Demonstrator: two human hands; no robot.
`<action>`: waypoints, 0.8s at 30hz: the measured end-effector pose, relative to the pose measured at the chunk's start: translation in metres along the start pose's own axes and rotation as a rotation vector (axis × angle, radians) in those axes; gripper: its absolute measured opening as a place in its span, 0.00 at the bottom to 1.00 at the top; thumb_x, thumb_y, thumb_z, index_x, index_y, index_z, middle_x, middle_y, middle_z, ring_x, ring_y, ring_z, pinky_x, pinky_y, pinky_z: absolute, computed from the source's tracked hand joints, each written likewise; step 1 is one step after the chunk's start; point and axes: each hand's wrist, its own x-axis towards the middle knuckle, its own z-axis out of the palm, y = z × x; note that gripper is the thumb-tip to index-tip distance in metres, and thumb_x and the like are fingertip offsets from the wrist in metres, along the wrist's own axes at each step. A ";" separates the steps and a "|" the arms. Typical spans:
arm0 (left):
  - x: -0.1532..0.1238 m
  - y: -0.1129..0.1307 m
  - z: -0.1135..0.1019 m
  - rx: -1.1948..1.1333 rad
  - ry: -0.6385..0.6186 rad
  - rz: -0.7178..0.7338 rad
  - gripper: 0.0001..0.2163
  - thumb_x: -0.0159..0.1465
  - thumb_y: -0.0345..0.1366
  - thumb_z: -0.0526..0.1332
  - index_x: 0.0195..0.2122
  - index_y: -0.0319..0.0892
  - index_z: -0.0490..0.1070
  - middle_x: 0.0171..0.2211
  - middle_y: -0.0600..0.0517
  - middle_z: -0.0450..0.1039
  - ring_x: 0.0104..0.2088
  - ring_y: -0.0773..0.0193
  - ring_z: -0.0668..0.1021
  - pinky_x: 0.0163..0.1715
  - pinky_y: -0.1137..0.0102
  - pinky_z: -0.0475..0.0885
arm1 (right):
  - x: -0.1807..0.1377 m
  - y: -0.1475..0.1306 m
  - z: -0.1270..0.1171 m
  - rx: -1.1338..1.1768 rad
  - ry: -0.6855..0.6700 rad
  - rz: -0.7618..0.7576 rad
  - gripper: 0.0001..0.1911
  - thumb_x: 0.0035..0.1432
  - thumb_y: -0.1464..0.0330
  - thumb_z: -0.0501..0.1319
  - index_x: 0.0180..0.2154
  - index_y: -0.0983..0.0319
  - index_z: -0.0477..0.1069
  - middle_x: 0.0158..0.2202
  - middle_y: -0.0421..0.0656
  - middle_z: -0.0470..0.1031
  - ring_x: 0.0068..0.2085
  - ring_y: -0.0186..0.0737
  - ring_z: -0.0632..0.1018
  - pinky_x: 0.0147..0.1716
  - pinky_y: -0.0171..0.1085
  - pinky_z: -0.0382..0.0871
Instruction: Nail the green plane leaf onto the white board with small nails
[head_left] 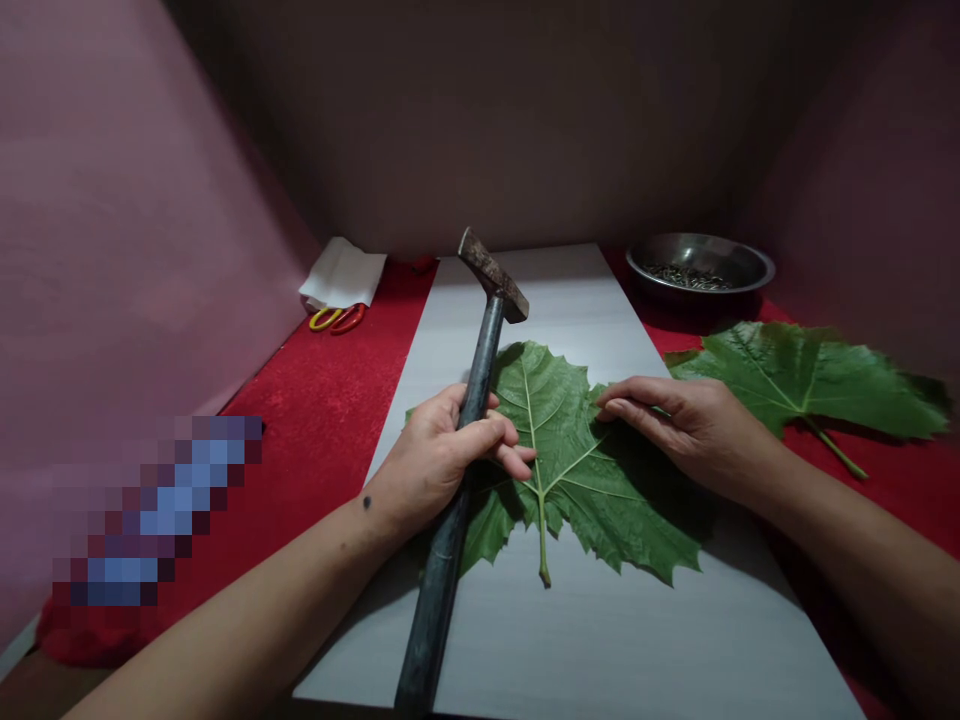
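Observation:
My left hand (450, 455) is closed around the dark handle of a hammer (442, 560), whose rusty head points up and away. Beneath it a large green leaf (547, 470) lies on a white board (495, 640), veined side up, its stem toward me. At the leaf's upper right edge, my right hand (686, 425) has thumb and forefinger pinched together on a lobe. Whether anything small is also between those fingertips cannot be seen. The right hand's shadow darkens part of the leaf.
A metal bowl (757, 270) with many small nails stands at the back right. Another green leaf (810, 370) lies on the red cloth (330, 400) at right. Scissors (347, 320) with yellow and red handles lie partly under white paper (345, 275). A pixelated object (180, 500) sits at left.

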 end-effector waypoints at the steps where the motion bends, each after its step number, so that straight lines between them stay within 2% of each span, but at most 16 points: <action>1: 0.000 0.000 0.000 0.005 0.000 0.002 0.08 0.59 0.30 0.59 0.37 0.39 0.59 0.21 0.49 0.76 0.35 0.56 0.81 0.46 0.58 0.71 | 0.000 0.000 0.000 -0.003 0.002 -0.004 0.11 0.61 0.64 0.54 0.35 0.60 0.74 0.32 0.42 0.77 0.30 0.37 0.76 0.28 0.35 0.67; 24: 0.001 -0.006 -0.002 0.043 -0.032 -0.014 0.07 0.61 0.29 0.57 0.38 0.39 0.59 0.21 0.50 0.76 0.36 0.58 0.80 0.47 0.60 0.71 | -0.001 0.000 0.001 -0.065 0.026 -0.051 0.10 0.61 0.66 0.55 0.35 0.60 0.74 0.32 0.41 0.78 0.30 0.35 0.76 0.27 0.33 0.66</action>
